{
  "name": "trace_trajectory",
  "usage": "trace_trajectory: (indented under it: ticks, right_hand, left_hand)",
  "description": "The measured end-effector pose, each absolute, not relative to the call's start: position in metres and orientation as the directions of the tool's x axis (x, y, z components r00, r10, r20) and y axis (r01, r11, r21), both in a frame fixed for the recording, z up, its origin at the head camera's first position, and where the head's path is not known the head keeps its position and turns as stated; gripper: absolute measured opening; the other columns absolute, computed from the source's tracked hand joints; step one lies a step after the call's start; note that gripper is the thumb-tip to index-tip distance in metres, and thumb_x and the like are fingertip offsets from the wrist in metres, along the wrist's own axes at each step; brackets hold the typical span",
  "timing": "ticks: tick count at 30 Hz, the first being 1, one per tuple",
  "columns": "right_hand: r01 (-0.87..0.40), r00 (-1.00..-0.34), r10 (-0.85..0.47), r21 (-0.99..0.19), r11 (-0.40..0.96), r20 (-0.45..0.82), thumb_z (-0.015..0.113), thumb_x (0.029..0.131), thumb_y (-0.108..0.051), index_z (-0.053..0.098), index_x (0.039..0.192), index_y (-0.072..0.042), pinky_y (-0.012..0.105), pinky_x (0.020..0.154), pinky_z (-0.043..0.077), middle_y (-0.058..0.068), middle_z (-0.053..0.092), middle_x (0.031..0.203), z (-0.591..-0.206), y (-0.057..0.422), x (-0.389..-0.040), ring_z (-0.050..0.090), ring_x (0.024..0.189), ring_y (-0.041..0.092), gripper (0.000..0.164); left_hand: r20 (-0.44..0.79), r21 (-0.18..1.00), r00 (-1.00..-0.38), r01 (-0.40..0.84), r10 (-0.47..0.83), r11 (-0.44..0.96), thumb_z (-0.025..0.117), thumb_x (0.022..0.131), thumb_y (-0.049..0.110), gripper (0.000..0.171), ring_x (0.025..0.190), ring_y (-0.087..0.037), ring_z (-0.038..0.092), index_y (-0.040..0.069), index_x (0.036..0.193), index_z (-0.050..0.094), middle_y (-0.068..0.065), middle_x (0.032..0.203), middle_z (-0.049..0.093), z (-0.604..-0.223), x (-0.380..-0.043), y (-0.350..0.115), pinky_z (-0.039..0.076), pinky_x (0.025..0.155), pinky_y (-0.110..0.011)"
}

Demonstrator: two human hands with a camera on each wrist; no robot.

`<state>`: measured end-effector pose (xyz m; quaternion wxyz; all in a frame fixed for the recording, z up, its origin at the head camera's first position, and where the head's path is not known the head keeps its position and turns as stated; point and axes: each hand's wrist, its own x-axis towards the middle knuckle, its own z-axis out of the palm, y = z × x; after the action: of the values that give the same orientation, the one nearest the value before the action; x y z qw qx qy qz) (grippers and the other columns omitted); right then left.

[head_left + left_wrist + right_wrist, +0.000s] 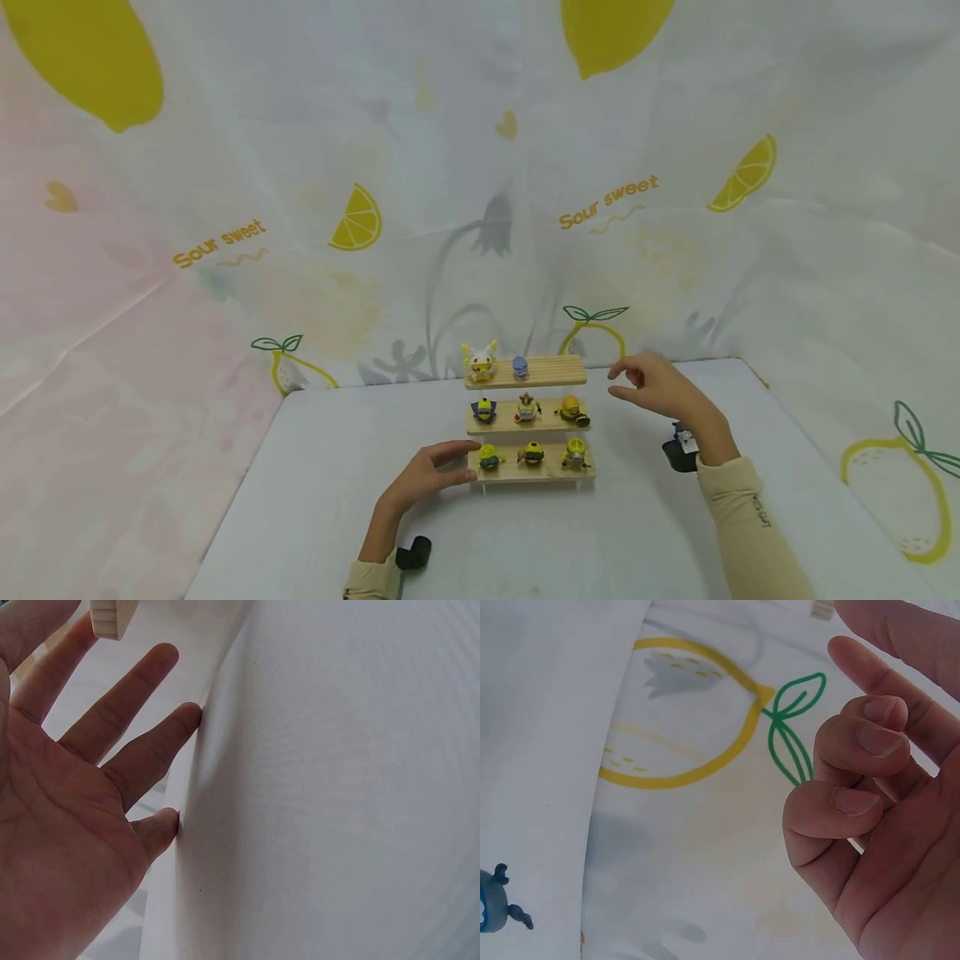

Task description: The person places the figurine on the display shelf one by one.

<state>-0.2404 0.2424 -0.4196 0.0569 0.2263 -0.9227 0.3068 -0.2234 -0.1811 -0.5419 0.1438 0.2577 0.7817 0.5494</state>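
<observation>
A three-tier wooden display stand point(551, 371) stands on the white table, holding several small toy figures. My left hand point(431, 477) is at the left end of the bottom tier, thumb and fingers spread around its corner. In the left wrist view the fingers reach out fairly straight beside the wooden end point(107, 621). To the right of the top tier, my right hand point(654, 385) hangs in the air with loosely bent fingers and nothing between them. A white-and-yellow figure point(480, 363) and a small bluish figure point(521, 367) occupy the top tier's left and middle.
Three figures line the middle tier, among them an orange-yellow one point(572, 410); three more line the bottom tier, including a yellow one point(576, 452). A blue-grey figure point(493, 900) lies on the table near my right wrist. A lemon-print cloth point(465, 283) hangs behind the table.
</observation>
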Motion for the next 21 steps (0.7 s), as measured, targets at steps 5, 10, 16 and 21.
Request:
trace_trajectory:
  ticks: [5, 10, 16, 21]
  right_hand:
    - [-0.412, -0.911, -0.343, -0.548, 0.728, 0.23, 0.077, 0.088, -0.016, 0.07, 0.098, -0.012, 0.029, 0.059, 0.036, -0.003, 0.042, 0.072, -0.431, 0.255, -0.23, 0.04, 0.066, 0.013, 0.012]
    - [-0.405, -0.914, -0.323, -0.553, 0.728, 0.244, 0.077, 0.087, -0.014, 0.07, 0.097, -0.011, 0.028, 0.058, 0.037, -0.002, 0.044, 0.071, -0.437, 0.264, -0.222, 0.04, 0.064, 0.011, 0.013]
    - [-0.377, -0.926, -0.301, -0.553, 0.743, 0.228, 0.078, 0.085, -0.013, 0.069, 0.096, -0.012, 0.027, 0.057, 0.036, 0.0, 0.044, 0.071, -0.445, 0.276, -0.213, 0.04, 0.065, 0.01, 0.015]
    - [-0.364, -0.931, -0.285, -0.536, 0.762, 0.228, 0.079, 0.085, -0.013, 0.068, 0.096, -0.011, 0.027, 0.058, 0.035, 0.001, 0.044, 0.072, -0.45, 0.285, -0.207, 0.039, 0.066, 0.011, 0.015]
  left_hand:
    - [0.051, 0.933, -0.829, 0.237, 0.556, 0.269, 0.077, 0.088, 0.022, 0.045, 0.133, -0.014, 0.047, 0.025, 0.13, 0.064, 0.009, 0.132, 0.061, -0.541, -0.222, -0.18, 0.035, 0.11, -0.044]
    - [0.061, 0.936, -0.834, 0.238, 0.548, 0.258, 0.077, 0.088, 0.019, 0.045, 0.132, -0.017, 0.047, 0.022, 0.131, 0.063, 0.007, 0.133, 0.061, -0.541, -0.221, -0.179, 0.036, 0.109, -0.044]
    - [0.055, 0.934, -0.831, 0.239, 0.554, 0.266, 0.077, 0.088, 0.02, 0.045, 0.133, -0.015, 0.046, 0.023, 0.132, 0.064, 0.008, 0.133, 0.06, -0.542, -0.221, -0.179, 0.036, 0.11, -0.042]
    - [0.05, 0.931, -0.828, 0.241, 0.559, 0.275, 0.077, 0.088, 0.024, 0.045, 0.133, -0.015, 0.046, 0.025, 0.132, 0.064, 0.009, 0.133, 0.06, -0.541, -0.222, -0.179, 0.035, 0.11, -0.044]
